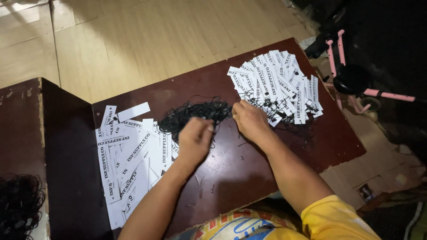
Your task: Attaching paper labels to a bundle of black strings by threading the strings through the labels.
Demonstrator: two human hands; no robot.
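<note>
A dark red-brown board (pixel 249 164) lies in front of me. On its left is a loose heap of white paper tags with black print (pixel 129 155). At its far right lies a second pile of tags (pixel 278 84) with thin black strings attached. A tangle of black strings (pixel 195 113) sits between the piles. My left hand (pixel 195 138) hovers at the near edge of the tangle, fingers curled; what it holds is hidden. My right hand (pixel 250 120) rests with closed fingers at the edge of the strung pile, touching strings there.
A second dark board (pixel 22 129) stands at the left, with another clump of black strings (pixel 18 206) at its near end. A pink and black child's tricycle (pixel 351 75) stands at the right. Light wooden floor (pixel 133 40) lies beyond the board.
</note>
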